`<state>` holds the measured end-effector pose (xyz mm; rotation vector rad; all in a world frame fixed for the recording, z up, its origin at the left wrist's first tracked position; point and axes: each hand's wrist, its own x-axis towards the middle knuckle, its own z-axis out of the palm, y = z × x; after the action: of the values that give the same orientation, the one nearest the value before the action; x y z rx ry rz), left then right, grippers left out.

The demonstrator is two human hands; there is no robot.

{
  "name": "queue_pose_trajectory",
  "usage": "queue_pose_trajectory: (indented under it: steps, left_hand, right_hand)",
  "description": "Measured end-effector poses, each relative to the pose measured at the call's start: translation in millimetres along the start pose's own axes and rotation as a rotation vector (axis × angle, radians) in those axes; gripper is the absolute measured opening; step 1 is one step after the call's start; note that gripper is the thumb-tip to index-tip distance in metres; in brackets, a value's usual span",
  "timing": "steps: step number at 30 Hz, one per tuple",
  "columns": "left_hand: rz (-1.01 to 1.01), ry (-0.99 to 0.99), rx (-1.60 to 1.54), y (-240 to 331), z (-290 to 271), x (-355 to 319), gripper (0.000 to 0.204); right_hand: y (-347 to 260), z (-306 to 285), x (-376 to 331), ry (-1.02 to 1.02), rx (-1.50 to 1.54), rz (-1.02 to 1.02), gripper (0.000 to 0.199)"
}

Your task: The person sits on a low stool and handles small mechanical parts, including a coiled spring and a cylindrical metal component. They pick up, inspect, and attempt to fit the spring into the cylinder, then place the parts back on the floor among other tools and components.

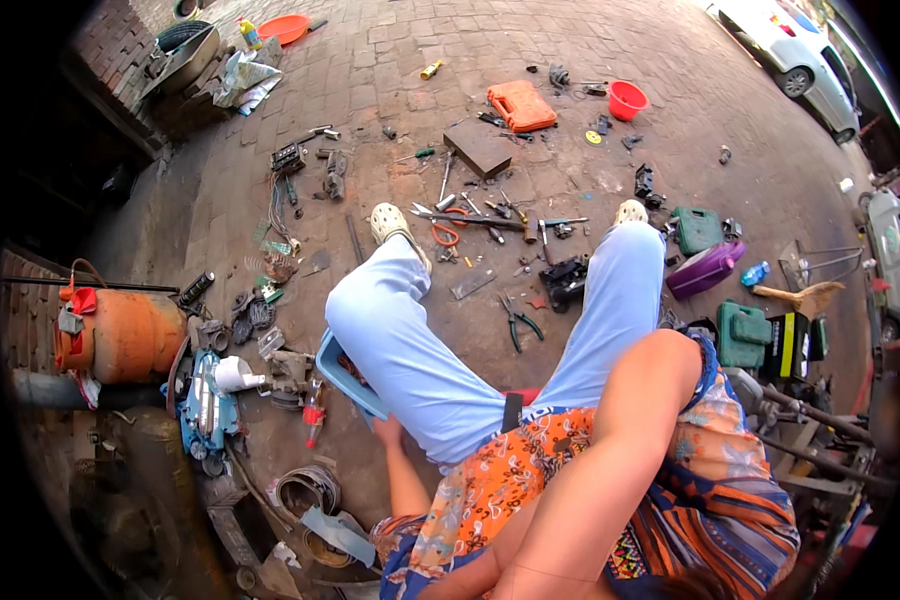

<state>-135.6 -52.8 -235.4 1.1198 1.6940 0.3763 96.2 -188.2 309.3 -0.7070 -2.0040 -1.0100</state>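
Observation:
Down beside my left leg, my left hand point(387, 430) is closed at the near rim of a blue plastic tub point(368, 402). My leg covers much of the tub, and what lies inside it is mostly hidden. My right arm is bent, its elbow raised at the right and its forearm running back toward me; the right hand is out of view. On the ground between my feet lie pliers with dark green handles point(520, 322), orange-handled cutters point(447, 233), a hammer point(490, 222) and a black machine part point(565, 282).
An orange gas cylinder point(135, 335) stands at left, near a red-capped bottle point(313, 415). Ahead are a metal block point(478, 150), an orange tool case point(521, 106) and a red bucket point(627, 100). A purple jug point(707, 270) and green cases point(742, 335) sit at right.

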Motion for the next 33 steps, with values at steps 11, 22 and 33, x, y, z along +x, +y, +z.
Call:
queue_pose_trajectory:
  steps: [11,22,33]
  left_hand:
    - [-0.028,-0.044,-0.227,-20.9,-6.0,-26.3,0.038]
    - [-0.073,-0.019,-0.181,-2.9,-36.4,-40.5,0.055]
    - [0.035,-0.010,-0.317,84.2,-50.5,-62.5,0.047]
  right_hand:
    - [-60.9,-46.8,11.9,0.104,-0.294,-0.043,0.041]
    - [-36.8,-104.7,-42.3,0.164,0.237,0.161,0.026]
    - [-69.2,-117.5,-185.9,-0.093,0.147,1.097,0.036]
